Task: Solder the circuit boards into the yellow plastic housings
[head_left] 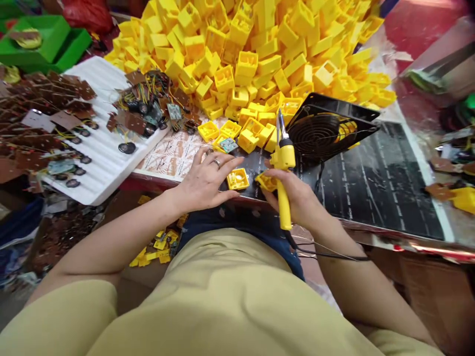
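My right hand is closed around a yellow soldering gun, its metal tip pointing up and away. The same hand also pinches a yellow plastic case between thumb and fingers. With fingers spread, my left hand reaches over the table edge and holds nothing visible. Just right of its fingers lies an open yellow case half, hollow side up. Beyond the left fingertips, a small green circuit board rests on another yellow case. A black cable trails from the soldering gun past my right forearm.
A large heap of yellow cases covers the back of the table. A black fan leans to the right of the gun tip. On the left, a white foam tray carries brown circuit boards with wires and small speakers. Green trays stand behind.
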Motion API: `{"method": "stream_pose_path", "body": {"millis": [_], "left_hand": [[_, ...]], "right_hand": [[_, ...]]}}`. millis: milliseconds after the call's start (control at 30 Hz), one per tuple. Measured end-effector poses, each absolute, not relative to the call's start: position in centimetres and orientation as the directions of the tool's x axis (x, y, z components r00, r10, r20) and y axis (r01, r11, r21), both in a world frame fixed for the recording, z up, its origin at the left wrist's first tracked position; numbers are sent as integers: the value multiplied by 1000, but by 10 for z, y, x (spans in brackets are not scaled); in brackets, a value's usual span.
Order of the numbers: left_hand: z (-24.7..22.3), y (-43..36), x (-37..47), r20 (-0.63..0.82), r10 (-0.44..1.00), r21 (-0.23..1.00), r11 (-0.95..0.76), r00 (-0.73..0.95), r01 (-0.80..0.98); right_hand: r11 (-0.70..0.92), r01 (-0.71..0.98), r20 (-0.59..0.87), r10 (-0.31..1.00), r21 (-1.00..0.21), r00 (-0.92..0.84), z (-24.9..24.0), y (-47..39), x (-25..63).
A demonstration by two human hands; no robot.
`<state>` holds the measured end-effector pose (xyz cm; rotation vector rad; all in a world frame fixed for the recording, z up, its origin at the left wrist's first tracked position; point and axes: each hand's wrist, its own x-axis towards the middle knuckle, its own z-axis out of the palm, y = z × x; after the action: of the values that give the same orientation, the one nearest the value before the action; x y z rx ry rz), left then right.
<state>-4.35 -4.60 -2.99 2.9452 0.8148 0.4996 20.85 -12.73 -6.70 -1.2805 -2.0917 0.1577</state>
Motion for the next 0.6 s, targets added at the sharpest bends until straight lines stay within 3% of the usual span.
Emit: {"method": "stream_pose_path", "body": {"millis": [100, 233, 400, 600], "left_hand": [[-30, -44, -62, 305, 547, 134, -835, 780, 533], [-37, -42, -82, 305, 648, 163, -757, 697, 633], [-40, -31, -84, 309, 565, 198, -825, 765, 530], [-32, -26, -77, 224, 568, 102, -822, 792, 560]], "right_hand": [[571, 697, 448, 808, -434, -383, -61, -130, 222], [546, 739, 478, 809, -395, -342, -63, -131, 227], [590, 693, 475, 790, -414, -388, -68, -124, 216], [657, 641, 499, 740, -396, -451, -58, -101, 195]]}}
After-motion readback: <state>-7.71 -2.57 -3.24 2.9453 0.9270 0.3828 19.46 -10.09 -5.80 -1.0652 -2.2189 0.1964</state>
